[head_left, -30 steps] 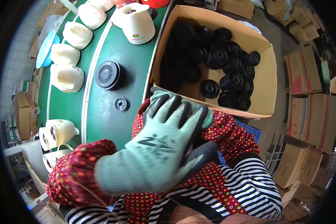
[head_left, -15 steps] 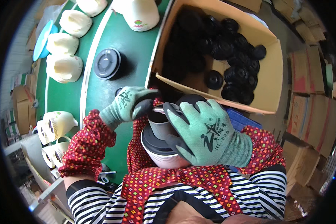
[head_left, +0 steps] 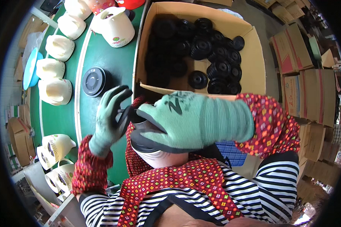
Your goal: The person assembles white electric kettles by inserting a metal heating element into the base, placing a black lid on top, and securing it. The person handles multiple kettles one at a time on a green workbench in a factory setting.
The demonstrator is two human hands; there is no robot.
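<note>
My right hand, in a green glove with dark palm and fingers, is closed round a grey cylinder. The cylinder stands on the dark base of a pale kettle body, which rests against my patterned apron. Most of the cylinder is hidden behind the right glove. Just left of it is my gloved left hand, its fingers curved and its thumb apart from them. A dark shape shows beside that thumb, too small to name. A round dark-topped disc lies on the green bench beyond the left hand.
An open cardboard box with many black round bases stands beyond my right hand. White kettles and pale kettle bodies line the green bench at left. A blue plastic crate and stacked cartons are at right.
My left hand has drawn away from the cylinder's rim and its fingers have spread. My right hand has turned, with its fingers pointing left. The whole view has shifted slightly.
</note>
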